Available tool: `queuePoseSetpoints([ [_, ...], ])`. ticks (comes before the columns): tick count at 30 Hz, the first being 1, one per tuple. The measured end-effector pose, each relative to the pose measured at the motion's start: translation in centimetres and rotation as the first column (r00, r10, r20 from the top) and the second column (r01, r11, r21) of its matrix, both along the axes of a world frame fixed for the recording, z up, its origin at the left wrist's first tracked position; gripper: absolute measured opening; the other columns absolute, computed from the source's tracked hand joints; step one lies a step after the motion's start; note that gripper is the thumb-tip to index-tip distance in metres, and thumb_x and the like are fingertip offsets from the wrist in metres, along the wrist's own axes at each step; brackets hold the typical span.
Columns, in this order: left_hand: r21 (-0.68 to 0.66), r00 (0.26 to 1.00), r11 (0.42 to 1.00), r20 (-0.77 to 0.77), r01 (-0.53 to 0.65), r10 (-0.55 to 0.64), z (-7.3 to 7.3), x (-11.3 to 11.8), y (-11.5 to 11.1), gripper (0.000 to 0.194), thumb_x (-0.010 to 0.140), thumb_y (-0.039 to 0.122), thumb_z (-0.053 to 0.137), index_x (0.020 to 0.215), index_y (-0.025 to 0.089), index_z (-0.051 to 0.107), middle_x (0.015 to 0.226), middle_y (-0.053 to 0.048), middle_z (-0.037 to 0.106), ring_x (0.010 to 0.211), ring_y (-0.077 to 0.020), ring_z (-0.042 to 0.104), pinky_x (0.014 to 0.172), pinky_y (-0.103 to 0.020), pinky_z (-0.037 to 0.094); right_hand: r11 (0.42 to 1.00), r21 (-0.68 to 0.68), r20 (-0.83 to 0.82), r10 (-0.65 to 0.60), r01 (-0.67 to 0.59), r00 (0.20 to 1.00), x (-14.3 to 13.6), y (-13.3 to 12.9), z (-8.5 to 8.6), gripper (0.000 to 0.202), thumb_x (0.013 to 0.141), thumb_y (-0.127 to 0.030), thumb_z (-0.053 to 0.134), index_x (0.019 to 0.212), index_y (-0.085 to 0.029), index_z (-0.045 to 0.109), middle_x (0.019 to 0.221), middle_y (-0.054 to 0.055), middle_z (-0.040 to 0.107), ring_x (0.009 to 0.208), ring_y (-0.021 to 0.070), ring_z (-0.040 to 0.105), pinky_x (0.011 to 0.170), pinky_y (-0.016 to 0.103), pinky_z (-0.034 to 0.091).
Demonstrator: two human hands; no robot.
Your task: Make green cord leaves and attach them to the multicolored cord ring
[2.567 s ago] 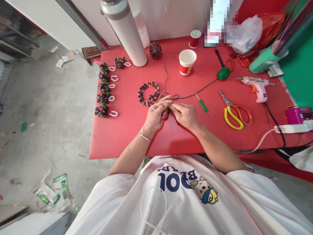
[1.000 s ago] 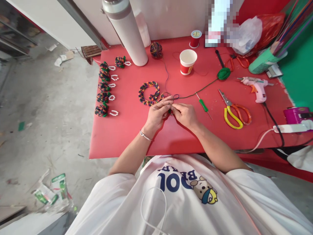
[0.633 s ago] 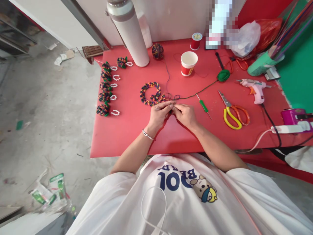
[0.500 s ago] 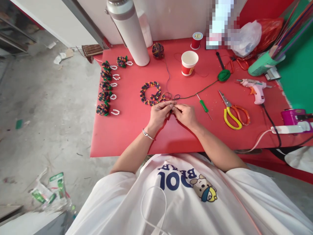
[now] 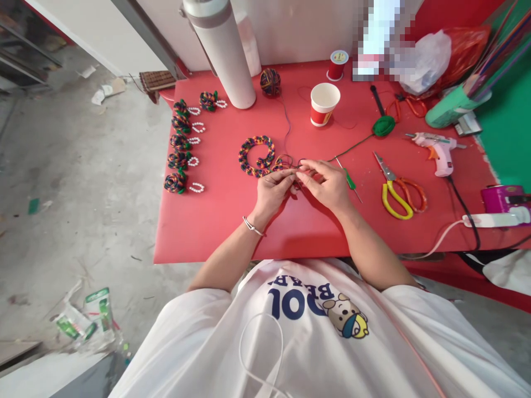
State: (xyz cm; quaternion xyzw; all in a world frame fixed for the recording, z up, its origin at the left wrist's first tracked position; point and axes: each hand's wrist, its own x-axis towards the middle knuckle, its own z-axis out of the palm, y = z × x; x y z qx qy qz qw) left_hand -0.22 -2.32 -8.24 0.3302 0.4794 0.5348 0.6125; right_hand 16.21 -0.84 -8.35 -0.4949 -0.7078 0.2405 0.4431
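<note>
At the middle of the red table, my left hand [image 5: 274, 192] pinches the yarn ends of a multicoloured braided cord. That braided cord [image 5: 244, 167] lies curled in a spiral just beyond the hand. Thin loose yarn strands [image 5: 284, 160] loop out past my fingertips. My right hand [image 5: 327, 185] meets the left one, its thumb and fingers closed around the yarn, the other fingers loosely bent. A dark green yarn runs from the hands to a green yarn bundle [image 5: 384, 126]. The exact grip point is hidden by my fingers.
A green-handled crochet hook [image 5: 349, 179], scissors [image 5: 392, 193] and a pink glue gun [image 5: 442, 152] lie to the right. Behind stand a paper cup [image 5: 324, 105], a multicoloured yarn ball [image 5: 270, 82], a thread spool [image 5: 337, 64] and a tall flask [image 5: 226, 61]. Several yarn flowers [image 5: 175, 182] with bead loops line the left edge.
My right hand has shifted slightly right, and its fingers have lifted and spread from their tighter pinch. The left hand stays nearly in place, still pinching the yarn.
</note>
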Motion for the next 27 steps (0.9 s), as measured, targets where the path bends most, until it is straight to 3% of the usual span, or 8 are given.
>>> queuePoseSetpoints([
  [4, 0.033, 1.000, 0.999, -0.001, 0.004, -0.004, 0.3, 0.0, -0.1, 0.026, 0.074, 0.035, 0.092, 0.089, 0.015, 0.084, 0.051, -0.001, 0.066, 0.042, -0.0105, 0.057, 0.044, -0.023, 0.048, 0.998, 0.060, 0.080, 0.017, -0.022, 0.997, -0.3, 0.5, -0.5, 0.021, 0.098, -0.036, 0.073, 0.114, -0.026, 0.082, 0.106, 0.007, 0.085, 0.098, 0.0235, 0.080, 0.094, 0.038, 0.062],
  [15, 0.012, 0.997, 1.000, -0.078, -0.002, 0.003, 0.8, 0.1, -0.1, 0.018, 0.076, 0.029, 0.088, 0.087, 0.015, 0.083, 0.054, 0.000, 0.067, 0.045, -0.0106, 0.059, 0.044, -0.021, 0.050, 0.998, 0.058, 0.123, 0.006, -0.014, 0.992, -0.4, 1.0, 0.1, 0.016, 0.095, -0.032, 0.077, 0.109, -0.026, 0.083, 0.098, 0.004, 0.086, 0.087, 0.0198, 0.079, 0.083, 0.032, 0.061],
  [27, 0.042, 0.999, 0.999, -0.051, -0.012, 0.014, 0.1, 0.2, 0.2, 0.012, 0.078, 0.020, 0.083, 0.087, 0.012, 0.081, 0.054, 0.001, 0.068, 0.044, -0.0098, 0.061, 0.046, -0.021, 0.054, 0.996, 0.082, 0.183, 0.004, -0.020, 0.983, -0.5, 1.0, 0.7, 0.015, 0.095, -0.029, 0.078, 0.108, -0.024, 0.084, 0.097, 0.005, 0.086, 0.083, 0.0181, 0.079, 0.082, 0.030, 0.062],
])
